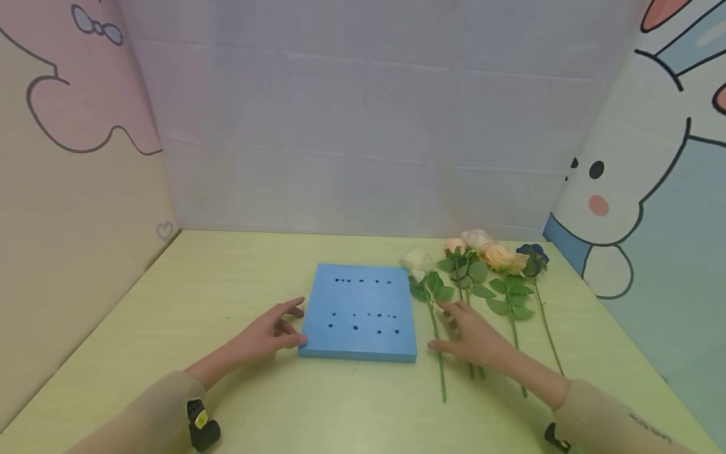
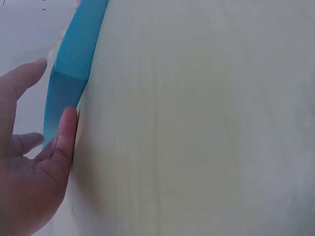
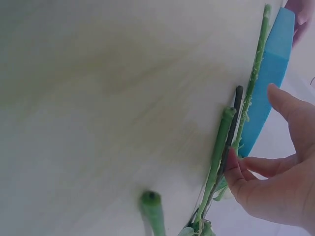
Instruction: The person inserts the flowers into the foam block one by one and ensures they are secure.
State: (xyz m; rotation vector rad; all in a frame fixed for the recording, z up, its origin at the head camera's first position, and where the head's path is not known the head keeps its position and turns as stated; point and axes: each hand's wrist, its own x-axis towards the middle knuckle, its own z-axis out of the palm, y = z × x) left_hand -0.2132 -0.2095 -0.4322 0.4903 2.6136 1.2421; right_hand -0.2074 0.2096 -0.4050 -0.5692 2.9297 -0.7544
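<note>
A blue foam block [image 1: 360,312] with several small holes in its top lies flat on the yellow-green table [image 1: 227,277]. My left hand [image 1: 286,325] lies flat at the block's near left corner, fingers straight; its thumb [image 2: 66,132] touches the block's side [image 2: 74,64]. Right of the block lie several artificial roses: a white one [image 1: 418,260], peach ones [image 1: 498,255] and a dark blue one [image 1: 532,252]. My right hand [image 1: 454,328] rests over their stems with relaxed fingers. In the right wrist view a fingertip [image 3: 231,169] touches the green stems [image 3: 216,157] next to the block [image 3: 268,83].
A pink-and-cream cartoon panel [image 1: 74,189] walls the left side, a white panel [image 1: 363,126] the back, and a rabbit cartoon panel [image 1: 652,189] the right. A cut stem end [image 3: 152,206] lies apart from the others. Bare tabletop stretches left of the block and in front of it.
</note>
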